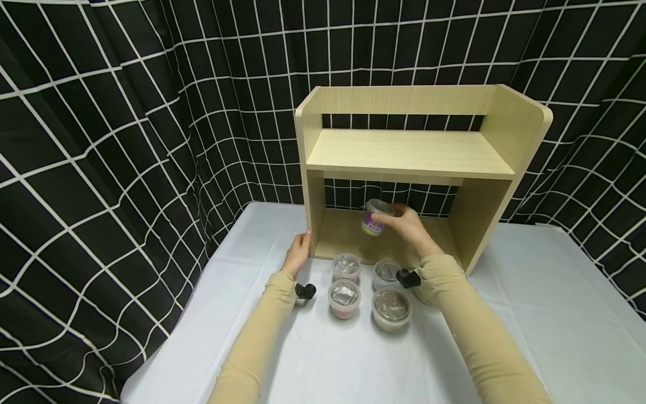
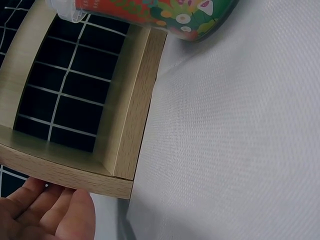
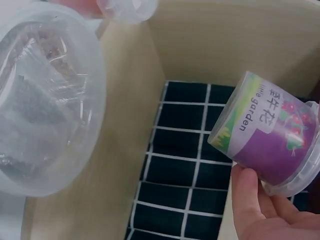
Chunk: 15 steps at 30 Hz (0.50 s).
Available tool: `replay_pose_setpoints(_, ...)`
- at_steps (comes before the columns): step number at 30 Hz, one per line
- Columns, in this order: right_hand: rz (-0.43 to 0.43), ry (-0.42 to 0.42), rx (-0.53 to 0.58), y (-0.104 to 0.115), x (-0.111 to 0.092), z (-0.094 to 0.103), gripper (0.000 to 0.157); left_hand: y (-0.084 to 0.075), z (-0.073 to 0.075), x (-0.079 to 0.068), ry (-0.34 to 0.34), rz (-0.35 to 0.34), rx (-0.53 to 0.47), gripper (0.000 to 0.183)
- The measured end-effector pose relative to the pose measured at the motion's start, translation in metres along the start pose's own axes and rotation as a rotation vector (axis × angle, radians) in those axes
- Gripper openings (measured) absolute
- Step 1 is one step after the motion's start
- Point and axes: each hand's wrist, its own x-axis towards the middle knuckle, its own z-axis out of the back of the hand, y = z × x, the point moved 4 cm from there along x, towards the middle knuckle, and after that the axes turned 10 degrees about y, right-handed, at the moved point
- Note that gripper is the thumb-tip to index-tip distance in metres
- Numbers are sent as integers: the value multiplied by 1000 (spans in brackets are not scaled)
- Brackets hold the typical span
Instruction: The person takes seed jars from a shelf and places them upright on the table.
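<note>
My right hand [image 1: 407, 223] grips a purple plastic cup [image 1: 374, 217] printed "little garden", around its lidded end. It holds the cup tilted inside the lower compartment of a wooden shelf [image 1: 411, 152]. In the right wrist view the thumb and fingers [image 3: 248, 195] are at the clear lid, with the purple label [image 3: 272, 132] facing the camera. My left hand [image 1: 296, 253] rests against the outer face of the shelf's left side panel. The left wrist view has its fingertips [image 2: 75, 205] touching that panel near its lower front corner.
Several lidded plastic cups stand before the shelf: two at left [image 1: 346, 267] [image 1: 345, 299], others at right [image 1: 387, 272] [image 1: 391, 310], one partly hidden by the right sleeve. A white cloth [image 1: 323, 359] covers the table. Black grid-patterned curtains [image 1: 272, 101] hang behind and beside it.
</note>
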Motion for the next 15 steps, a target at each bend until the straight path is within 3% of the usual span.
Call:
replay_pose_setpoints(7,16,28,43,7,-14,6,85,0,0,-1,-2,-2,-2,59)
replay_pose_setpoints(15,104,108,94,24,-31,5,74,4,-1,2,-1,-8,10,61)
